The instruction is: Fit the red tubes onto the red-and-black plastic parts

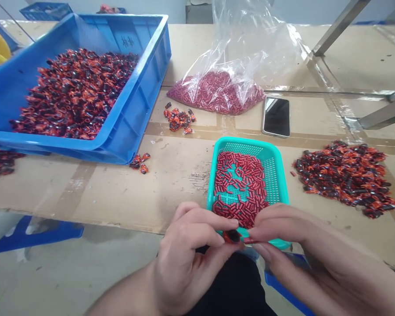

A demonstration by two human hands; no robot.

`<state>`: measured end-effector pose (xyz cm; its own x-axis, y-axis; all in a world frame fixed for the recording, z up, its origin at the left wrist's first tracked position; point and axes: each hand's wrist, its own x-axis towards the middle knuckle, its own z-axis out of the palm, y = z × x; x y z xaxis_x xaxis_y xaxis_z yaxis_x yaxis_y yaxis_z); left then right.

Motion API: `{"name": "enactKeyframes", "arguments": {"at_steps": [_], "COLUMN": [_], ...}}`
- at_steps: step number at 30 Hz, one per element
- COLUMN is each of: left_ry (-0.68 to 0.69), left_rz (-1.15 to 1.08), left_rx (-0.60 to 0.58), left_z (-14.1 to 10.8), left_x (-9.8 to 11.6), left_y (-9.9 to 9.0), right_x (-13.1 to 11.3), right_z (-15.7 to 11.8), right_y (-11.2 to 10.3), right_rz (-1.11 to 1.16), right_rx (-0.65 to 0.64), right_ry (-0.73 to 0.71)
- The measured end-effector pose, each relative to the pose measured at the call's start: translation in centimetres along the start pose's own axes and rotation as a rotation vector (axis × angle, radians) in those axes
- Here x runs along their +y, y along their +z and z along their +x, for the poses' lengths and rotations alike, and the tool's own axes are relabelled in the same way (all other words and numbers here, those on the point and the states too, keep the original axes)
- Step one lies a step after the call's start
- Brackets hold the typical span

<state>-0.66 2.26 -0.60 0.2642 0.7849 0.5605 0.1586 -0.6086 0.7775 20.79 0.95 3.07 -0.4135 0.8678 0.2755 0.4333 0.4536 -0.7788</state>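
My left hand [194,250] pinches a small orange-and-black plastic part [231,237] between thumb and fingers, its dark hollow side facing up. From the right, my right hand [283,241] closes thumb and forefinger on a small red cylinder [248,240], whose end meets or nearly meets the plastic part; I cannot tell how far in it sits. Both hands are held over the near edge of a green perforated basket [276,175]. Many loose red cylinders [240,171] lie inside that basket.
A blue crate [141,87] at the left holds a heap of orange-and-black parts [79,92]. Another pile of them [345,175] lies at the right. Behind the basket are a clear bag of red cylinders [217,90] and a phone [276,116]. Metal legs [339,28] stand at the back right.
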Motion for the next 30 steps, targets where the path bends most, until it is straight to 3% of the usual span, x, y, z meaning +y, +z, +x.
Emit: {"name": "enactKeyframes", "arguments": {"at_steps": [7, 11, 17, 21, 25, 30], "left_ry": [0.014, 0.033, 0.152, 0.177, 0.095, 0.04], "left_rz": [0.017, 0.087, 0.26, 0.302, 0.277, 0.208], "left_rx": [0.006, -0.07, -0.108, -0.106, -0.078, -0.085], "left_z": [0.1, 0.2, -0.8, -0.7, -0.2, -1.2], "left_x": [0.2, 0.4, 0.4, 0.4, 0.9, 1.3], "left_y": [0.0, -0.4, -0.6, -0.6, -1.0, -1.3], "right_x": [-0.4, -0.5, -0.7, -0.5, -0.2, 0.2], "right_z": [0.6, 0.1, -0.1, 0.3, 0.5, 1.1], "right_y": [0.0, 0.4, 0.9, 1.0, 0.9, 0.5], "right_rz": [-0.119, -0.217, -0.331, -0.188, -0.029, 0.303], "right_rx": [0.049, 0.021, 0.027, -0.029, -0.075, -0.24], "right_ry": [-0.109, -0.119, -0.152, -0.009, 0.124, 0.232]}}
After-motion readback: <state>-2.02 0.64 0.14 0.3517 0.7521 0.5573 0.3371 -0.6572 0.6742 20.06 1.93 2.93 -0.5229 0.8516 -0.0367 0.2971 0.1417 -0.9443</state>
